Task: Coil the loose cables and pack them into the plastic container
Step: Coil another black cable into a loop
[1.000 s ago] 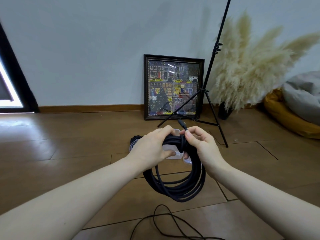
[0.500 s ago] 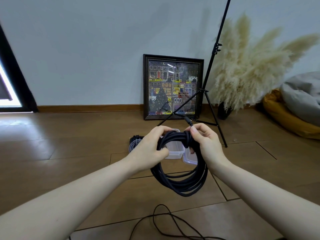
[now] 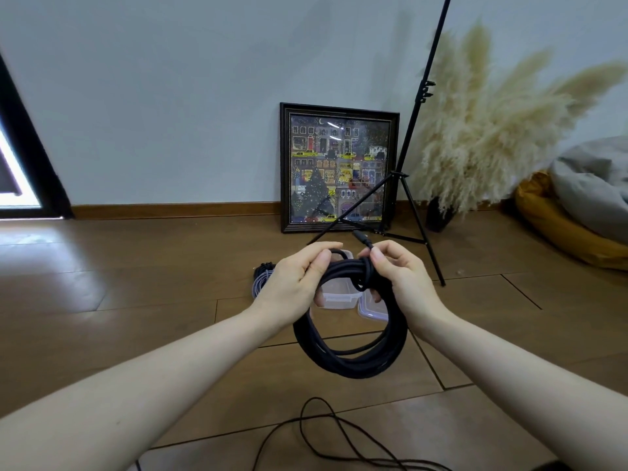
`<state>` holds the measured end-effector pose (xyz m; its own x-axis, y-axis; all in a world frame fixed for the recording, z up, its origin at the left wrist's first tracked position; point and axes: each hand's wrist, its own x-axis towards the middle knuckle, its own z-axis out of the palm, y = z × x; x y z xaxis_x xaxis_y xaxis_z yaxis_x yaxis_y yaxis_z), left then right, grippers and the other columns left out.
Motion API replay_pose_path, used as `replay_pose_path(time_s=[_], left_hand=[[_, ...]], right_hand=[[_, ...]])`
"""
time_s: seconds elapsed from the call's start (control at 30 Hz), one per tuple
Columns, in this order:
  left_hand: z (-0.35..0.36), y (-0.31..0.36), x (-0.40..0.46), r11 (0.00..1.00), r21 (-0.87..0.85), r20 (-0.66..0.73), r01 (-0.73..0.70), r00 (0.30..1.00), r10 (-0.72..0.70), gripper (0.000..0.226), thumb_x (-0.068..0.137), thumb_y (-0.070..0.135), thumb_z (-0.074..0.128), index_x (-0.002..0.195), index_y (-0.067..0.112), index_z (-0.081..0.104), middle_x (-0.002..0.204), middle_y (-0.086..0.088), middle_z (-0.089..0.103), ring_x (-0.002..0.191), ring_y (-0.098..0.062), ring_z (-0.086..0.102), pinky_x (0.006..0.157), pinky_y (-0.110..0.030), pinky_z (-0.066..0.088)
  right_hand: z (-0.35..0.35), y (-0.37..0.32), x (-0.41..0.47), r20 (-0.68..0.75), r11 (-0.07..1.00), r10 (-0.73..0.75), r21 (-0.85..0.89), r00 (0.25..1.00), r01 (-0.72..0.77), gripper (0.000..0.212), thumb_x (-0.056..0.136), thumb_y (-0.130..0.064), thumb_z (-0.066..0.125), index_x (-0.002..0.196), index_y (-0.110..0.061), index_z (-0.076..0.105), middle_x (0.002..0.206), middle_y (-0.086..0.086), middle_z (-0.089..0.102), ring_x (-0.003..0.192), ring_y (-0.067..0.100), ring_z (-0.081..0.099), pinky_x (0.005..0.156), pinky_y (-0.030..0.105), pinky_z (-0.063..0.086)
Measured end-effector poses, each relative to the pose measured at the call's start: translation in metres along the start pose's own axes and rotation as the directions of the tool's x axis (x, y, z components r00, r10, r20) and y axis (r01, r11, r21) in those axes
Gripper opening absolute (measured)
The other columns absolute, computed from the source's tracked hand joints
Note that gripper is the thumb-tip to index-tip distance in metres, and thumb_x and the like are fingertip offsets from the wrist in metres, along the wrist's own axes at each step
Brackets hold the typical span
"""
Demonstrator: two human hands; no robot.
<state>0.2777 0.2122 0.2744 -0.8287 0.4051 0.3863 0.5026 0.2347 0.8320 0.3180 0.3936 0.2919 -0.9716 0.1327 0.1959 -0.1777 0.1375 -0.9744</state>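
Holding black coiled cable (image 3: 353, 355) at its top: left hand (image 3: 295, 283) grips the bundle so loops stay gathered, right hand (image 3: 397, 277) pinches the plug end (image 3: 362, 239), presumably to wrap it. Plastic container (image 3: 336, 295) sits just beyond both hands; loose cable (image 3: 326, 433) lies below them.

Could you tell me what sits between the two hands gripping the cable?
In the head view, the top of the black coiled cable spans between the left hand and right hand; its plug end pokes up by the right fingers.
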Motion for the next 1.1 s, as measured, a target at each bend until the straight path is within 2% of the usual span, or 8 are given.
replay_pose_path(time_s=[0.1, 0.3, 0.37, 0.43, 0.57, 0.73, 0.9, 1.1], left_hand=[[-0.001, 0.002, 0.0, 1.0, 0.027, -0.038, -0.001, 0.999, 0.002, 0.028, 0.107, 0.027, 0.038, 0.126, 0.023, 0.058, 0.056, 0.024, 0.061, 0.044, 0.002, 0.054, 0.048, -0.015, 0.042], [-0.002, 0.005, -0.002, 0.998, 0.061, -0.039, 0.028, 0.999, -0.025, 0.027, 0.107, 0.027, 0.04, 0.112, 0.018, 0.065, 0.049, 0.018, 0.057, 0.038, -0.002, 0.05, 0.045, -0.015, 0.041], [-0.002, 0.006, -0.002, 0.998, 0.06, -0.008, 0.021, 1.0, -0.021, 0.025, 0.105, 0.029, 0.044, 0.11, 0.019, 0.066, 0.054, 0.022, 0.059, 0.045, 0.001, 0.053, 0.049, -0.011, 0.039], [-0.003, 0.006, -0.002, 0.998, 0.059, 0.015, 0.008, 1.0, -0.008, 0.018, 0.097, 0.038, 0.056, 0.106, 0.025, 0.066, 0.069, 0.026, 0.063, 0.062, 0.008, 0.058, 0.059, -0.009, 0.04], [-0.005, 0.003, 0.001, 0.991, 0.131, 0.084, 0.018, 0.996, -0.03, 0.037, 0.078, 0.038, 0.082, 0.107, 0.028, 0.061, 0.098, 0.014, 0.067, 0.086, 0.004, 0.061, 0.074, -0.008, 0.043], [-0.007, 0.004, 0.005, 0.969, 0.244, 0.118, 0.038, 0.991, -0.069, 0.043, 0.076, 0.028, 0.085, 0.106, 0.029, 0.055, 0.098, 0.011, 0.063, 0.085, -0.003, 0.059, 0.076, -0.018, 0.045], [-0.008, 0.001, 0.005, 0.931, 0.362, 0.159, 0.045, 0.981, -0.109, 0.044, 0.077, 0.027, 0.083, 0.09, 0.04, 0.044, 0.079, 0.015, 0.055, 0.071, 0.001, 0.053, 0.061, -0.015, 0.037], [-0.007, 0.002, 0.007, 0.816, 0.577, 0.118, -0.01, 0.99, -0.071, 0.041, 0.079, 0.035, 0.079, 0.093, 0.031, 0.041, 0.074, 0.015, 0.051, 0.072, -0.01, 0.052, 0.054, -0.021, 0.029]], right_hand=[[0.003, 0.001, -0.001, 0.024, 1.0, -0.026, 0.001, 0.999, 0.026, 0.016, 0.1, -0.016, 0.051, 0.093, -0.006, 0.061, 0.068, 0.004, 0.063, 0.05, 0.015, 0.051, 0.048, 0.024, 0.044], [0.006, 0.003, -0.001, 0.057, 1.0, -0.012, 0.03, 0.998, 0.011, 0.018, 0.099, -0.017, 0.053, 0.094, -0.014, 0.07, 0.077, 0.009, 0.065, 0.053, 0.015, 0.054, 0.049, 0.023, 0.047], [0.005, 0.002, -0.002, 0.049, 0.998, -0.012, 0.065, 0.999, 0.009, 0.019, 0.099, -0.014, 0.053, 0.096, -0.013, 0.072, 0.076, 0.009, 0.066, 0.055, 0.014, 0.056, 0.049, 0.023, 0.047], [0.004, 0.002, -0.001, 0.035, 0.995, -0.008, 0.097, 0.999, 0.004, 0.019, 0.099, -0.012, 0.053, 0.098, -0.009, 0.072, 0.076, 0.009, 0.066, 0.056, 0.015, 0.057, 0.049, 0.024, 0.047], [0.005, 0.001, -0.003, 0.028, 0.988, 0.019, 0.151, 0.999, -0.023, 0.016, 0.096, -0.013, 0.057, 0.098, -0.009, 0.073, 0.074, 0.009, 0.067, 0.056, 0.017, 0.055, 0.049, 0.024, 0.047], [0.006, 0.002, -0.006, 0.043, 0.988, 0.021, 0.155, 0.999, -0.028, 0.015, 0.093, -0.017, 0.061, 0.099, -0.011, 0.073, 0.071, 0.006, 0.067, 0.054, 0.016, 0.056, 0.052, 0.024, 0.049], [0.01, 0.004, -0.007, 0.061, 0.993, 0.058, 0.104, 0.996, -0.065, 0.02, 0.093, -0.023, 0.061, 0.097, -0.007, 0.072, 0.076, 0.009, 0.067, 0.059, 0.017, 0.058, 0.054, 0.024, 0.051], [0.014, 0.003, -0.006, 0.067, 0.99, 0.083, 0.112, 0.994, -0.09, 0.021, 0.096, -0.022, 0.057, 0.095, -0.008, 0.072, 0.084, 0.013, 0.069, 0.067, 0.024, 0.058, 0.054, 0.024, 0.052]])
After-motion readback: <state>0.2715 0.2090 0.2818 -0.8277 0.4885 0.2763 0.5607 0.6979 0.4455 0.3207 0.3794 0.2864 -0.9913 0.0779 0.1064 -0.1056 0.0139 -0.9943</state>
